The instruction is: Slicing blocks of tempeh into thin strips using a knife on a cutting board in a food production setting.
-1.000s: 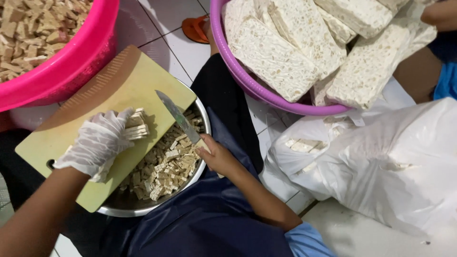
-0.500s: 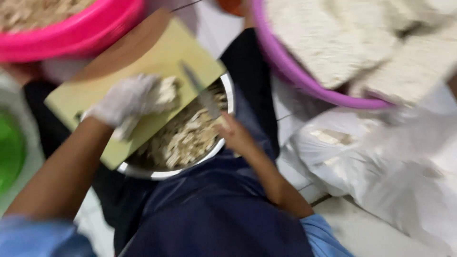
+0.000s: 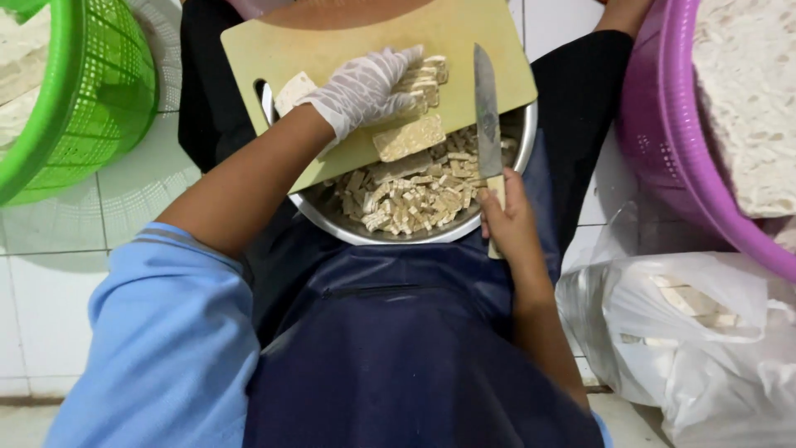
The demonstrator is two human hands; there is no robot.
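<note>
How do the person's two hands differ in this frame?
The left hand wears a white glove; the right hand is bare. The left hand lies flat on a stack of cut pieces on the cutting board; the right hand grips the handle of a knife. The left hand is over the board, the right at the rim of the metal bowl. Both reach from blue sleeves.

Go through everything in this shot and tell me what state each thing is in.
Left hand: gloved, pressing on the cut strips.
Right hand: bare, gripping the knife.
Cutting board: lying across the bowl.
Metal bowl: holding chopped pieces.
Plastic bag: open.
</note>
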